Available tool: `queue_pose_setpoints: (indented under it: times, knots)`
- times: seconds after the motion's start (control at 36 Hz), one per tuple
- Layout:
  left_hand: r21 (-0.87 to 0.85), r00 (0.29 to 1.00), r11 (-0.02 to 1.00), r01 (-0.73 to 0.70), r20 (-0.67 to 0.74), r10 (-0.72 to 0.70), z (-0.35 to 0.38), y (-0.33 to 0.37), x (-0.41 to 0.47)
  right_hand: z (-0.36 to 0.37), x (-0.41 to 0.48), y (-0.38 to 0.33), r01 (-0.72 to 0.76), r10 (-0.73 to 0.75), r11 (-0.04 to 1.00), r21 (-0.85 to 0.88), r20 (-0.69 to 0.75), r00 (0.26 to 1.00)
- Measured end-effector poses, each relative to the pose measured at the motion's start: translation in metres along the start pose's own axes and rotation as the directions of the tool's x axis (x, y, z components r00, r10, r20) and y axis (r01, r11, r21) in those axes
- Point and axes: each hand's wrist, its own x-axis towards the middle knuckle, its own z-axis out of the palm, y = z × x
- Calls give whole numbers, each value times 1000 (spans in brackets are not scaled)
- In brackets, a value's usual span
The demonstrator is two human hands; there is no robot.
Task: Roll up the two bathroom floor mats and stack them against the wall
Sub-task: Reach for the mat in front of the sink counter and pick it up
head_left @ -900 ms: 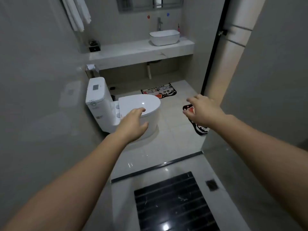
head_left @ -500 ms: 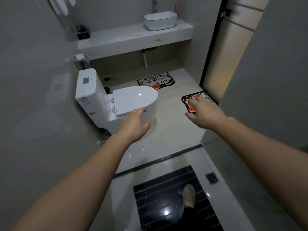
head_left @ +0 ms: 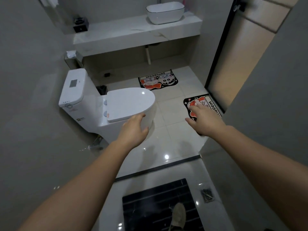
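Two mats flat on floor: far mat (head_left: 158, 79), near mat (head_left: 202, 104). Left hand (head_left: 133, 130), right hand (head_left: 205, 120) fingers spread, empty.

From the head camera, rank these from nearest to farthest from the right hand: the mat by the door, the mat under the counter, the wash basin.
Measured from the right hand:
1. Mat by the door, directly beneath and ahead of the hand.
2. Mat under the counter, farther ahead, to the left.
3. Wash basin, on the counter at the back.

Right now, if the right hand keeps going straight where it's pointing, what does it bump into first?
Probably the nearer mat by the door: the right hand, open and empty, points toward it. Depth is unclear.
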Motion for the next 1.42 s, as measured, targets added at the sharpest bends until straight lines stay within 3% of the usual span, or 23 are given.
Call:
queue_pose_setpoints:
  times: [0.33, 0.92, 1.19, 1.42]
  knots:
    - [-49, 997, 996, 71, -5, -72, 12, 15, 47, -1, 50, 31, -10, 8, 999, 44, 34, 999]
    - [-31, 997, 999, -41, 68, 43, -12, -23, 223, 6, 217, 4, -39, 42, 998, -46, 63, 997]
    - [38, 992, 996, -82, 101, 78, -26, -49, 288, 12, 266, 7, -108, 108, 994, -19, 5, 994]
    - [-51, 995, 997, -52, 88, 56, -21, -53, 322, 16, 291, 18, -156, 157, 985, 77, -2, 988]
